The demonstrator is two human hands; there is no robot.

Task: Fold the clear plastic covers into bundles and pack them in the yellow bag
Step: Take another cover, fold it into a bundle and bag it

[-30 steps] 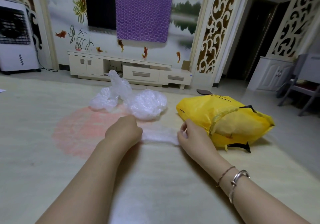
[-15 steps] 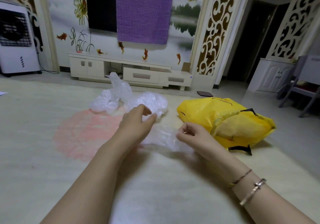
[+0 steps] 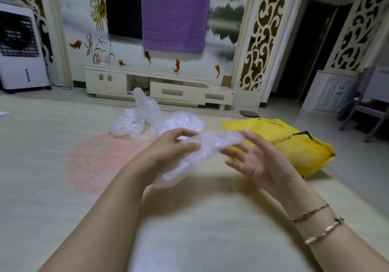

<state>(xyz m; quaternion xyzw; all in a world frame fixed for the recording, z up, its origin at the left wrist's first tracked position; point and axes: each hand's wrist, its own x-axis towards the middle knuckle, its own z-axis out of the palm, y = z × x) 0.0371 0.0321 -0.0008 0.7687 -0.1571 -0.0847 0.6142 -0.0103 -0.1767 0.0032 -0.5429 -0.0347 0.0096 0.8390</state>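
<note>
A crumpled clear plastic cover (image 3: 207,145) is lifted off the mat between my two hands. My left hand (image 3: 168,147) pinches its left part between thumb and fingers. My right hand (image 3: 259,158) is palm-up with fingers spread and straight, its fingertips touching the cover's right end. A pile of more clear plastic covers (image 3: 147,118) lies on the mat just beyond my hands. The yellow bag (image 3: 299,145) with black straps lies on its side to the right, behind my right hand.
I work over a pale mat (image 3: 42,166) with a pink round pattern. A low white TV cabinet (image 3: 157,86) stands along the far wall, a white air cooler (image 3: 19,48) at far left. A grey chair (image 3: 370,107) stands far right.
The cover has been lifted off the mat and drawn up between the hands. My right hand has let go its pinch and spread its fingers; my left hand now pinches the cover.
</note>
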